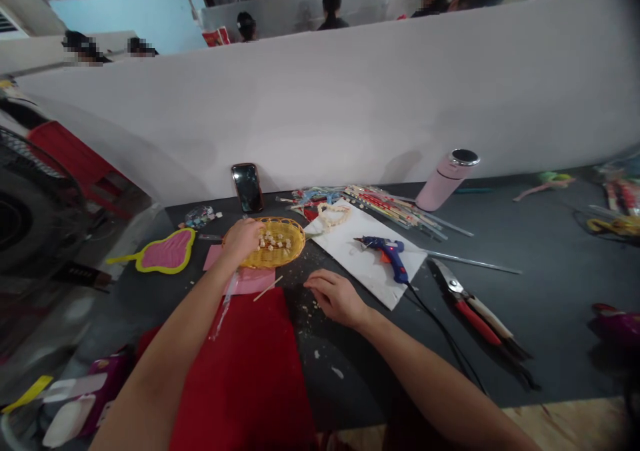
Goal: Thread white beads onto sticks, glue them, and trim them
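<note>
My left hand reaches over the left side of a small yellow woven basket, its fingers bent together at the rim. Small pale bead-like pieces lie in the basket; whatever the fingertips hold there is hidden. To the right of the basket, my right hand is low over the dark table, fingers curled and drawn together, and anything between them is too small to make out. Pale crumbs are scattered beneath it. A blue glue gun lies on a white board beyond this hand.
Red-and-white-handled cutters lie at right, near the glue gun's cable. Behind are wrapped sticks, a pink bottle and a phone. A yellow-edged pink shape lies left; red cloth is in front.
</note>
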`<state>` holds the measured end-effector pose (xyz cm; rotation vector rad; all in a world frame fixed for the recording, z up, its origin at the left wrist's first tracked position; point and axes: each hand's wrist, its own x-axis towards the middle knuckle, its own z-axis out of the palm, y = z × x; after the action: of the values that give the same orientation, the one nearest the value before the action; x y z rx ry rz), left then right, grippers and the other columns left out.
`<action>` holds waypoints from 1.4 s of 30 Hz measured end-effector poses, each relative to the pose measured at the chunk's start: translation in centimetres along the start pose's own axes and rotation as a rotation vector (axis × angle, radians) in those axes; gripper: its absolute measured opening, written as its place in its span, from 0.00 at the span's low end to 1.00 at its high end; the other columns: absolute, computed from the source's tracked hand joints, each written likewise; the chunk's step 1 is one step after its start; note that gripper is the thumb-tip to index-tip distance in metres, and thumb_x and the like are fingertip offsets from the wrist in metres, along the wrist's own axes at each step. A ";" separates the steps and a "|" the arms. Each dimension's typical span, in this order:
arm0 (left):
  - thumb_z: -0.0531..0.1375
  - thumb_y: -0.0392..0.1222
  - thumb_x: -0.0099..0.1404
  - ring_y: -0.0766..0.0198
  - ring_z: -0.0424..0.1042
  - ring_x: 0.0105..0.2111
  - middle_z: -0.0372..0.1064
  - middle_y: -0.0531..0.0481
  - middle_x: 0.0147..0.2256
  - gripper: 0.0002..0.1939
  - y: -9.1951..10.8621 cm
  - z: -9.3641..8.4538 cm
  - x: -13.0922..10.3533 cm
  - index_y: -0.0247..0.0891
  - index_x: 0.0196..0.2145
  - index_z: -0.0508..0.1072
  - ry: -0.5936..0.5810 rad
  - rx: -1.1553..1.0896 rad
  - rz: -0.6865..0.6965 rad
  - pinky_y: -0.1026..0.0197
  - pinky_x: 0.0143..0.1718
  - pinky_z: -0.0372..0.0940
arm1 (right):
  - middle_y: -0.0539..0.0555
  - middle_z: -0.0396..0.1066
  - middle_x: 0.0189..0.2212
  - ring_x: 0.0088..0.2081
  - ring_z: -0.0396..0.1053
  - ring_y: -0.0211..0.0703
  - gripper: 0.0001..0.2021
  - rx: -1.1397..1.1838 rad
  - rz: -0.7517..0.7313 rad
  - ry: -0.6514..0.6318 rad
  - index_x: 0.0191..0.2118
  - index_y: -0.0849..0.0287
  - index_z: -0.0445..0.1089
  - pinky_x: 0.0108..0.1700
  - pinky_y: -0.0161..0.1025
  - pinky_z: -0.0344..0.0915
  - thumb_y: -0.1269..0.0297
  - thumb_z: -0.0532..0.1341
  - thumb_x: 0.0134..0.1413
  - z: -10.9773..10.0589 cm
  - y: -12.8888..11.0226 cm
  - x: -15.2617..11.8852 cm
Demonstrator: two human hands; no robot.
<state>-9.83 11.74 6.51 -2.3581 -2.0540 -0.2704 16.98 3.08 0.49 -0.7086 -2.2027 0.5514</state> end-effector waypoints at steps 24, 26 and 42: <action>0.49 0.38 0.66 0.57 0.63 0.39 0.69 0.43 0.37 0.15 10.4 4.4 -13.2 0.37 0.46 0.71 -0.160 -0.248 0.468 0.54 0.43 0.59 | 0.55 0.71 0.37 0.40 0.69 0.42 0.10 -0.236 0.345 -0.209 0.42 0.57 0.69 0.41 0.37 0.65 0.73 0.53 0.57 -5.7 -1.5 -3.5; 0.49 0.38 0.66 0.57 0.62 0.39 0.68 0.43 0.36 0.14 11.3 4.5 -12.7 0.39 0.45 0.71 -0.171 -0.227 0.480 0.54 0.42 0.59 | 0.55 0.71 0.36 0.39 0.69 0.43 0.08 -0.330 0.372 -0.251 0.41 0.57 0.69 0.40 0.37 0.65 0.71 0.55 0.57 -5.5 -1.9 -4.4; 0.51 0.38 0.65 0.58 0.64 0.38 0.69 0.44 0.36 0.12 9.6 2.8 -13.0 0.37 0.41 0.73 -0.146 -0.258 0.391 0.52 0.44 0.58 | 0.54 0.68 0.34 0.37 0.67 0.42 0.04 -0.401 0.261 -0.320 0.37 0.57 0.69 0.39 0.36 0.63 0.64 0.59 0.57 -3.5 -2.2 -4.4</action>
<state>-1.72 -2.08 3.13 -2.9470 -1.6362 -0.3842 21.42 -0.79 1.70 -1.2007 -2.5722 0.3694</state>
